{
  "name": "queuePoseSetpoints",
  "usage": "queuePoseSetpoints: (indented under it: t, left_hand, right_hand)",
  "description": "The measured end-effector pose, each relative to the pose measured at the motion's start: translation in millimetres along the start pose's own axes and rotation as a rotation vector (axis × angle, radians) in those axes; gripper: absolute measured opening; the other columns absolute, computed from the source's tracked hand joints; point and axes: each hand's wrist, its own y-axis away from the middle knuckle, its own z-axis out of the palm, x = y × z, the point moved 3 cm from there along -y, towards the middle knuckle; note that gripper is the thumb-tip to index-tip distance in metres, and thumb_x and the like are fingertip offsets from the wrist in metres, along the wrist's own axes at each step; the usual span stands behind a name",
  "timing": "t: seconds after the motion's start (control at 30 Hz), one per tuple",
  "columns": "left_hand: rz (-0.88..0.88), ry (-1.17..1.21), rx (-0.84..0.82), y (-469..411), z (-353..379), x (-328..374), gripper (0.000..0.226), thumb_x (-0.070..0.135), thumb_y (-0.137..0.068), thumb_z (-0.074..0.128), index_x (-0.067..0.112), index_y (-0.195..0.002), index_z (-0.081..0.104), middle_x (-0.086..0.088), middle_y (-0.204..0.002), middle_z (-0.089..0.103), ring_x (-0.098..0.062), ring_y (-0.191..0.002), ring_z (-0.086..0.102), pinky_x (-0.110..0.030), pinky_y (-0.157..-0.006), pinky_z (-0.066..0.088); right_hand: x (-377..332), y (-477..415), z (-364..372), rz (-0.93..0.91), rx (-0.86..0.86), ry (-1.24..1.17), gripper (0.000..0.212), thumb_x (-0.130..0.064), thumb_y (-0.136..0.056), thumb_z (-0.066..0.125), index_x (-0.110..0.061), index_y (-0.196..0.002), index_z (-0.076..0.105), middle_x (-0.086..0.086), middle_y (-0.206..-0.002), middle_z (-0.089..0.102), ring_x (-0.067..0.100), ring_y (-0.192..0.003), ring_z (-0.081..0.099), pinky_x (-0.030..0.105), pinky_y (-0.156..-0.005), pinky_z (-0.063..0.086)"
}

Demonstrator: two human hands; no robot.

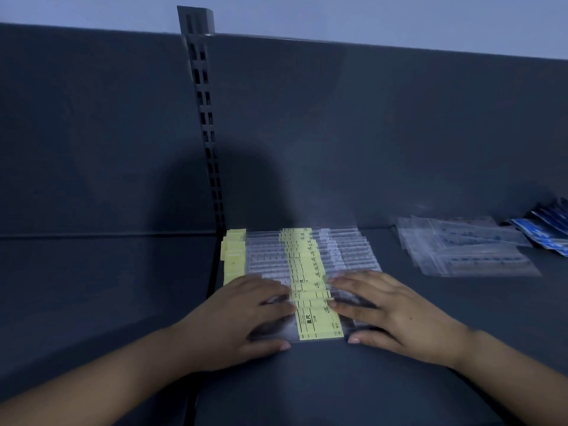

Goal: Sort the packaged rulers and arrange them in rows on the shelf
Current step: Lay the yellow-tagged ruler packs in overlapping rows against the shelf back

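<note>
Several packaged rulers (pixel 302 265) in clear sleeves with yellow labels lie overlapped in one row on the dark shelf (pixel 338 382), running from the back panel toward me. The nearest packaged ruler (pixel 318 324) lies at the front of the row. My left hand (pixel 246 318) rests flat on its left part, fingers spread, thumb at the front edge. My right hand (pixel 396 315) presses flat on its right part in the same way. Both hands cover the ends of the front packs.
A loose pile of clear ruler packs (pixel 464 247) lies to the right on the shelf. Blue packs (pixel 547 232) sit at the far right edge. A slotted upright post (pixel 206 118) stands behind the row's left end against the back panel (pixel 368 133).
</note>
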Motion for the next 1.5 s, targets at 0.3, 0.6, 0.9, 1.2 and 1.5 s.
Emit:
queuePoseSetpoints:
  t: [0.3,0.6,0.9,1.2,1.5]
  left_hand:
    - [0.134,-0.163,0.037,-5.1,-5.3,15.3,0.032,0.038,-0.090,0.051,0.016,-0.100,0.071,0.002,-0.104,0.067,-0.011,-0.096,0.063,-0.021,-0.071,0.052]
    - [0.054,-0.326,-0.062,-10.5,4.2,38.5,0.023,0.022,-0.051,0.082,0.020,-0.068,0.068,0.006,-0.067,0.061,-0.010,-0.053,0.056,-0.019,-0.038,0.043]
    - [-0.221,-0.145,-0.063,-4.6,-5.3,53.9,0.013,0.039,-0.074,0.063,0.026,-0.073,0.066,0.013,-0.076,0.062,-0.003,-0.063,0.060,-0.016,-0.044,0.046]
    - [-0.860,0.262,0.048,16.5,-3.8,42.3,0.080,0.077,-0.080,0.013,0.034,-0.147,0.011,0.017,-0.155,-0.010,0.001,-0.141,-0.015,-0.028,-0.117,0.004]
    - [-1.163,0.787,0.343,-1.9,-8.9,17.6,0.047,0.042,-0.092,0.049,0.027,-0.134,0.036,0.020,-0.138,0.027,-0.008,-0.133,0.025,-0.021,-0.103,0.023]
  right_hand:
    - [-15.1,-2.7,-0.9,-0.218,0.156,0.273,0.029,-0.023,-0.095,0.052,-0.001,-0.099,0.071,0.004,-0.087,0.067,0.017,-0.071,0.059,0.025,-0.064,0.052]
    - [-24.3,-12.2,-8.5,-0.211,-0.024,0.324,0.002,-0.011,-0.081,0.063,-0.011,-0.080,0.066,-0.001,-0.074,0.056,0.017,-0.062,0.051,0.029,-0.045,0.047]
    - [-37.6,-6.5,-7.3,-0.133,0.048,0.308,0.023,0.000,-0.072,0.046,-0.018,-0.068,0.060,-0.004,-0.067,0.052,0.014,-0.058,0.046,0.023,-0.043,0.040]
    - [-13.2,5.5,-11.6,0.587,0.091,-0.537,0.065,-0.057,-0.089,0.022,-0.021,-0.143,0.033,-0.012,-0.149,0.021,0.003,-0.137,0.022,0.010,-0.108,0.017]
    - [22.4,-6.9,3.8,1.015,0.289,-0.975,0.052,-0.032,-0.097,0.042,-0.013,-0.144,0.030,0.000,-0.150,0.026,0.014,-0.134,0.032,0.034,-0.114,0.023]
